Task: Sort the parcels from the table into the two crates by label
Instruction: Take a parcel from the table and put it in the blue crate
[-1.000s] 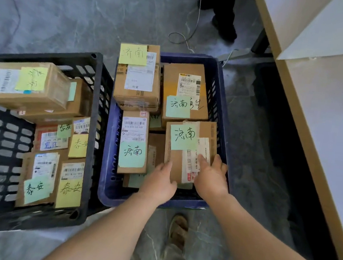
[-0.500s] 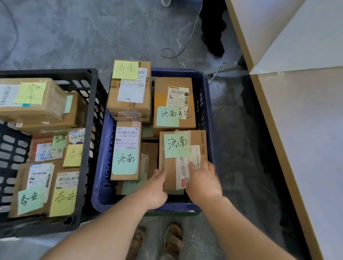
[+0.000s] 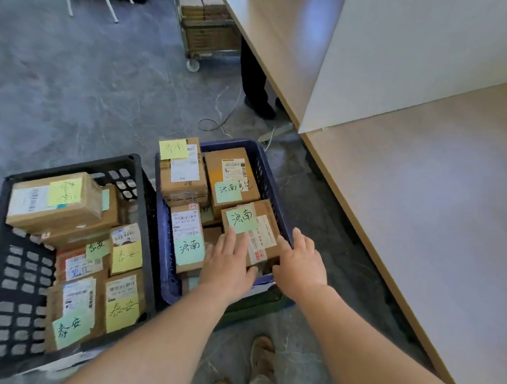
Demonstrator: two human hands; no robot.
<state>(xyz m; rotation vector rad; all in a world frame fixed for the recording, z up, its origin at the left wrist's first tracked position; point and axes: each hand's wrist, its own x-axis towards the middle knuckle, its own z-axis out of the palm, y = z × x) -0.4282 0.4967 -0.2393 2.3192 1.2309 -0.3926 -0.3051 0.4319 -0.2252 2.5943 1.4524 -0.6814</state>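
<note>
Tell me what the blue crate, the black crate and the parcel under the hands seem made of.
Blue lattice-walled crate: probably moulded plastic, slightly glossy, with a regular grid of holes.
Black lattice-walled crate: same look, duller plastic.
Brown box-shaped parcel: apparently cardboard, matt, bearing a printed white label and a pale green paper note.

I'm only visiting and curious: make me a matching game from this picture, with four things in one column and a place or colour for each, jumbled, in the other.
Things
1. black crate
2. blue crate
3. parcel under the left hand
4. far-left parcel in the blue crate

Place or colour
a. yellow note on top
b. nearest the table
c. on the left
d. green note on top

Pairs: 1-c, 2-b, 3-d, 4-a.
</note>
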